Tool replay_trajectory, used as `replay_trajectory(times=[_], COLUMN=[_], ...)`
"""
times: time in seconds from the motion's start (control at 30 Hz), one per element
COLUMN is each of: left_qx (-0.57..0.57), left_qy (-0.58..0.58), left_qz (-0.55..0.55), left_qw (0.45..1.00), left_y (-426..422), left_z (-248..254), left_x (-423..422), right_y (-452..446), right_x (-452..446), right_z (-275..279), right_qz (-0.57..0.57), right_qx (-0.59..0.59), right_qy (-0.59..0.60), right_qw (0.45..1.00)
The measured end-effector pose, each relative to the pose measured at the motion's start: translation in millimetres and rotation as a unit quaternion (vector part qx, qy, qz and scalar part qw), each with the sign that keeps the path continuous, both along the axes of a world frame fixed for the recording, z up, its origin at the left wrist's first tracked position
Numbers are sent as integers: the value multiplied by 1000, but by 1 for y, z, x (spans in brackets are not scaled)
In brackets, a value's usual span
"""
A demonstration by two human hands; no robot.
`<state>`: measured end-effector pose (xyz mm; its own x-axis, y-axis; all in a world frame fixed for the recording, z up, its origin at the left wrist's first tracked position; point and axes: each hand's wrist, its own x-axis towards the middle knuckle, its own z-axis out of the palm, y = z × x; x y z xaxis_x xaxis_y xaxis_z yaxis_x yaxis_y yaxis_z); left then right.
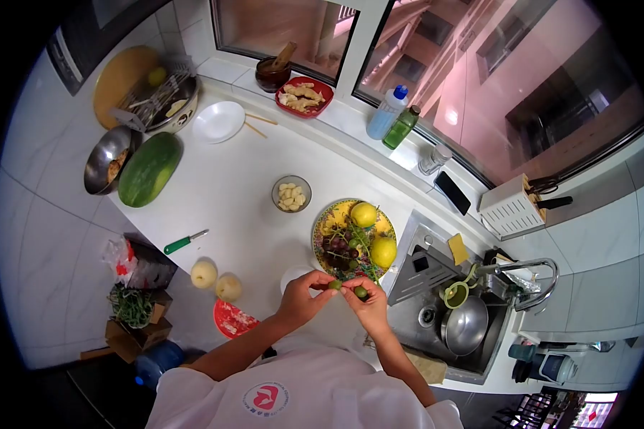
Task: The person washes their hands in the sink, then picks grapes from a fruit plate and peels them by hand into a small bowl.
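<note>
Over the counter's front part, my left hand (302, 303) pinches a green grape (335, 284) between thumb and fingertips. Close beside it, my right hand (368, 312) is closed, with a second green grape (360, 292) at its fingers; its thumb tip nearly meets the first grape. Just beyond lies a patterned yellow plate (323, 223) bearing dark grapes (338, 247) on green stems and two yellow lemons (363, 214). Partly hidden behind my left hand is a round white dish (289, 277). A glass bowl of peeled garlic cloves (291, 196) stands farther back.
Left of my hands are two pale round fruits (204, 273), a green-handled knife (184, 242) and a large green melon (150, 169). At right, the sink (408, 325) holds a metal bowl (465, 326) under the faucet (544, 264). Bottles (388, 113) line the windowsill.
</note>
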<state>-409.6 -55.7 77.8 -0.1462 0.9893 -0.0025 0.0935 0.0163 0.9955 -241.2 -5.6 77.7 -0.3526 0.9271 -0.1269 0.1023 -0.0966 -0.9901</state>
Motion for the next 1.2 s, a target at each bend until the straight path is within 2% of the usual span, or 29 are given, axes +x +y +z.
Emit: replay_trajectory(times=[0.03,0.1,0.13,0.2,0.3,0.4,0.47,0.53,0.6,0.67,0.8,0.93,1.0,1.13,1.2], left_qx=[0,14,13,97,137,169,164,159,23,31,60,46,8,14,-3], left_qy=[1,114,115,183,232,252,257,263,6,15,60,51,-17,-66,-126], left_qz=[-1,21,19,22,33,43,38,33,35,23,-1,15,13,15,9], left_qw=[1000,993,993,978,962,952,952,951,999,999,996,998,1000,998,992], left_y=[-1,-4,-4,-4,-4,-4,-6,-7,-9,-10,-15,-17,-17,-15,-14], left_z=[3,8,9,12,13,16,20,20,20,13,17,12,16,10,10], left_x=[-1,-3,-4,-5,-4,-3,-2,0,4,2,-2,-1,0,4,6], right_y=[-1,-4,-5,-7,-10,-14,-14,-13,-12,-11,-12,-14,-13,-13,-13], right_x=[-1,-3,-3,-2,-2,-3,-5,-6,-6,-3,-5,-6,-5,2,2], right_z=[2,3,4,4,2,-1,0,-3,0,8,11,12,10,9,22], right_qz=[3,3,8,10,7,-7,-22,-31,-40,-23,-14,-6,-5,-2,0], right_qx=[0,-2,8,18,-19,-19,23,22,20,-174,-207,-215,-217,-202,-195], right_qy=[-6,-11,-20,-28,-15,-22,-46,-24,-2,95,125,145,149,122,108], right_qw=[1000,1000,1000,999,1000,1000,998,999,999,980,970,966,965,972,975])
